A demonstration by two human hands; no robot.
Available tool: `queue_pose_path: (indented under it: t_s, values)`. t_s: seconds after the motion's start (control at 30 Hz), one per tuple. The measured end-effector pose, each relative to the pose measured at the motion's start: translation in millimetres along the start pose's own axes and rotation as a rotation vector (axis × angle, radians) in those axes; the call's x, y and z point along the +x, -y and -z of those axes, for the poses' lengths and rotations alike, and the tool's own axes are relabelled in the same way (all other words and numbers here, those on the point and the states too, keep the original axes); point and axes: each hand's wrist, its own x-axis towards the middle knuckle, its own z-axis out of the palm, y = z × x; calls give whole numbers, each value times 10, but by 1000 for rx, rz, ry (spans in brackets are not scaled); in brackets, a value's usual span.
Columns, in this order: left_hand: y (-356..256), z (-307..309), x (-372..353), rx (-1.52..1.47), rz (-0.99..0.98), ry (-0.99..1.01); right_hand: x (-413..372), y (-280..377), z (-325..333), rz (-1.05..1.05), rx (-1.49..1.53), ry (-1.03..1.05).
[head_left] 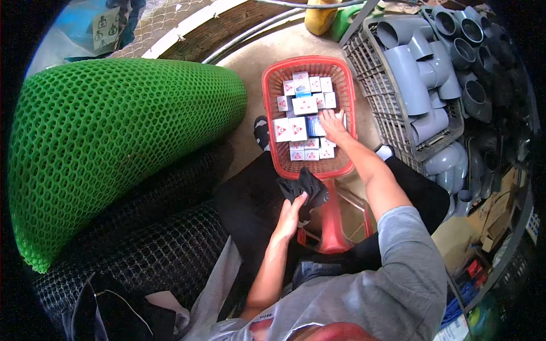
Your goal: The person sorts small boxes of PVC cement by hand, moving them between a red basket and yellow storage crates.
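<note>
A red plastic basket stands in front of me, holding many small white boxes with red triangle marks; some show blue sides. Inside its right half, my right hand lies over the boxes with its fingers stretched out. It touches the boxes near a blue-sided box, and its fingers partly cover what lies beneath. Just below the basket's near rim, my left hand is closed round a crumpled black cloth. Part of that cloth rests close to the rim.
A large roll of green plastic mesh fills the left side, with black mesh below it. Grey pipe fittings fill a crate at right, beside dark fittings. A red stool stands between my legs.
</note>
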Motion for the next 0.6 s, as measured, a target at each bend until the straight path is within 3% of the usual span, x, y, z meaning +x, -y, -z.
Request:
queue_pose_path:
  t_s: [0.13,0.23,0.37,0.6]
  values:
    - [41,7,22,-18,8,-27,-274,-75,223,74,156,-183]
    - [31,-4,0,1,14,-27,-227,-65,77,76,94,-273]
    - [94,16,65,33,2,-40,-197,7,151,7,70,-141]
    - [-63,-47,-21,78,10,-40,-61,98,78,-63,11,-83]
